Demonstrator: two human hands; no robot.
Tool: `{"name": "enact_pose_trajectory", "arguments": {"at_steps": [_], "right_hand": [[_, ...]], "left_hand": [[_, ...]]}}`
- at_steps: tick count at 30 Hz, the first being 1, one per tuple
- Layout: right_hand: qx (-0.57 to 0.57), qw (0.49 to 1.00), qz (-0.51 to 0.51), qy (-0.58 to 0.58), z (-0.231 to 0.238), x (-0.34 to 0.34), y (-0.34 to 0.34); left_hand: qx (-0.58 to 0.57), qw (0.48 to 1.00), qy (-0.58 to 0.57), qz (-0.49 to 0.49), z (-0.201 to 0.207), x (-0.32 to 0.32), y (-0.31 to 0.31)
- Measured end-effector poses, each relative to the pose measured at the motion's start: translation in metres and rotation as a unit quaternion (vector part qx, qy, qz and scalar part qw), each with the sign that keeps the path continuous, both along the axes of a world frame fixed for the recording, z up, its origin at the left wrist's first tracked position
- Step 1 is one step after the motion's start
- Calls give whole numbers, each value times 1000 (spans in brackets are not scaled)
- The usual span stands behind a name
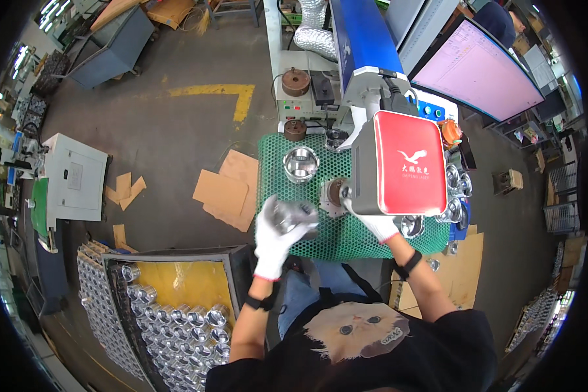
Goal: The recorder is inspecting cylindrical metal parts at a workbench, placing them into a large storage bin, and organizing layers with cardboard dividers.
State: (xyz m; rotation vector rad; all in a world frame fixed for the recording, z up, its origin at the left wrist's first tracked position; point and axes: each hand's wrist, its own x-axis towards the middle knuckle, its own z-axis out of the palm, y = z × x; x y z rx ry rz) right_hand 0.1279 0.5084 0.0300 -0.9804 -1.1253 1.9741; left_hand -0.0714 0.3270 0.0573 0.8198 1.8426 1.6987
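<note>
We see the two gloved hands working above the counter, which is covered with a green mesh. The left hand is bent around a shiny metal cup, thumb on one side and fingers on the other. This cup is in the air over the near left part of the mesh, and it is blurred, so we cannot read its finer shape. The right hand reaches under the red box, just beside a brown round block on a small plate. At its fingertips we notice a second metal part. The red box hides a portion of this hand, therefore we cannot tell whether the fingers are pinching the part or only touching it.

Farther from the person, an open round metal piece stands alone on the mesh, and a darker one is behind it to the right. To the right of the red box we find several more shiny pieces grouped near an orange object. On the lower left, a large bin carries many similar metal pieces in rows. A lit monitor stands at the upper right.
</note>
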Motion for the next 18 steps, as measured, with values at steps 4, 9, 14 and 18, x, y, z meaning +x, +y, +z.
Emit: {"name": "enact_pose_trajectory", "arguments": {"at_steps": [4,9,14,18], "right_hand": [[358,839,204,-355,-10,-31,26],[372,788,201,-448,-2,-54,19],[492,709,237,-448,7,-38,26],[550,657,230,-462,16,-50,23]], "left_hand": [[-20,985,-167,24,-9,-15,-109],[-38,934,-298,194,-51,7,-258],[-79,850,-412,319,-49,51,-329],[-60,832,-444,327,-46,79,-343]]}}
